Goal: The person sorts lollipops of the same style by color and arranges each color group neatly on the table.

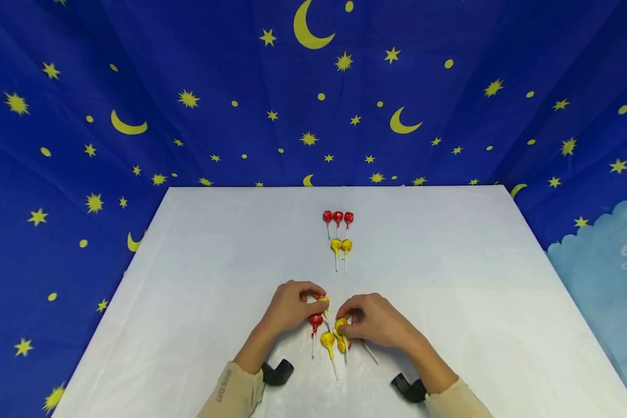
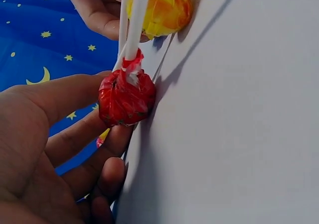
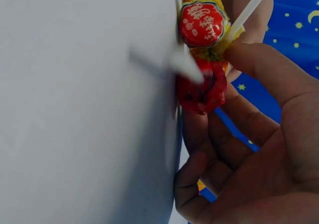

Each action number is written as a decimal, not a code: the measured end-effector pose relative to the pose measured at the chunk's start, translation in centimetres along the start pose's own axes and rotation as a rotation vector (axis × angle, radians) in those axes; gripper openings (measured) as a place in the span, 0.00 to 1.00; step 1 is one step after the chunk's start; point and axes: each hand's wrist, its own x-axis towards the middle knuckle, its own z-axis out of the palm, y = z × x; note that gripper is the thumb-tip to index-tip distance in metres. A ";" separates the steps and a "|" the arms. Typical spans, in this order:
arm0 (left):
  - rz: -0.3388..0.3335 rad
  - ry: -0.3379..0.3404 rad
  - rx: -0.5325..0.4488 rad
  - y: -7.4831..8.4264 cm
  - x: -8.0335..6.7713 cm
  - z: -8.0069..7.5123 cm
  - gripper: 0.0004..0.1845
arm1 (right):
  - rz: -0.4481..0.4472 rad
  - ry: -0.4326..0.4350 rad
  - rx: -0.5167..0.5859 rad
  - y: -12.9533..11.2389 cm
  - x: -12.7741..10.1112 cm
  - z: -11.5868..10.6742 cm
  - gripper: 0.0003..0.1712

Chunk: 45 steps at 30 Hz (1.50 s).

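My left hand pinches a yellow lollipop between thumb and fingers, its stick pointing toward me. Just under that hand lies a red lollipop, which shows large in the left wrist view. My right hand pinches another yellow lollipop. Beneath and beside its fingers, a further yellow lollipop and a red lollipop appear close up in the right wrist view, partly covered from above. Between the hands, nearer to me, a yellow lollipop lies on the white table.
Farther back on the table, three red lollipops lie side by side. Two yellow lollipops lie in front of them. A blue cloth with yellow moons and stars hangs behind the table and at its sides.
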 end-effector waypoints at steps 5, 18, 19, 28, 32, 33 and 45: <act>-0.021 -0.031 -0.044 0.2 0.1 -0.4 0.11 | 0.029 0.007 0.012 0.0 0.1 0.1 0.07; -0.001 0.015 -0.061 0.5 0.8 -1.0 0.10 | 0.046 0.037 0.014 0.3 0.1 0.2 0.07; -0.002 0.026 -0.060 0.5 0.9 -1.1 0.10 | 0.048 0.037 0.015 0.3 0.1 0.2 0.07; -0.029 0.092 -0.041 1.1 2.8 -1.7 0.08 | 0.049 0.036 0.014 0.1 0.0 0.2 0.07; -0.043 0.112 0.006 1.2 4.0 -1.5 0.09 | 0.048 0.044 0.015 0.1 0.0 0.2 0.07; -0.047 0.116 0.018 1.3 4.3 -1.5 0.09 | 0.048 0.044 0.015 0.1 0.0 0.2 0.07; -0.065 0.175 0.055 1.6 7.9 -2.2 0.09 | 0.055 0.034 0.038 0.3 0.0 0.2 0.07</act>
